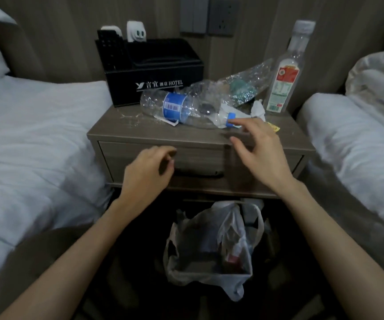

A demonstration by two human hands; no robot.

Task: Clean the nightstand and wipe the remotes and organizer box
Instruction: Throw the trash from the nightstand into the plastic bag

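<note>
**Cluttered worktop, both hands empty**

The organizer box (154, 77) sits upper left of centre, at the back of the worktop (140, 132). One black remote (110, 49) stands upright inside; two white items (136, 31) behind are hard to identify. One crushed bottle (174, 107) lies left-to-right, cap rightward. The right hand (260, 148) has a spread grip, the left hand (149, 169) a loosely curled one; neither holds anything.

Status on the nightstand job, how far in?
Early. Done: only the bin bag below holds rubbish. In hand: nothing; the right hand reaches toward the crushed bottle, the left hand hovers empty. Left: that bottle, the upright bottle, plastic wrapper and tissue on the nightstand; organizer box and remotes, no cloth visible.
</note>
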